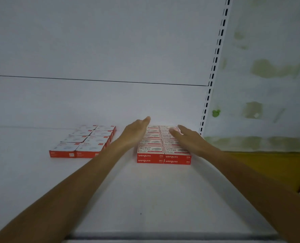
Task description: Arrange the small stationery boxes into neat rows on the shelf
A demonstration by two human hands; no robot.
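Note:
Two groups of small red-and-white stationery boxes lie on the white shelf (pixel 145 193). The right block of staple boxes (pixel 160 151) is two columns wide and two layers high, running back toward the rear panel. My left hand (pixel 137 131) is flat against the block's left side, fingers straight and together. On the block's right side my right hand (pixel 189 137) rests with fingers extended over the top right boxes. Neither hand grips a box. The left group of boxes (pixel 83 142) lies in two columns, one layer high, slightly slanted.
The shelf's white back panel (pixel 100 50) rises behind the boxes. A slotted upright (pixel 214 67) stands at the right end of the shelf. Beyond it are a stained wall (pixel 268 71) and a yellow surface (pixel 268 169). The shelf's front lip (pixel 163 236) runs along the bottom.

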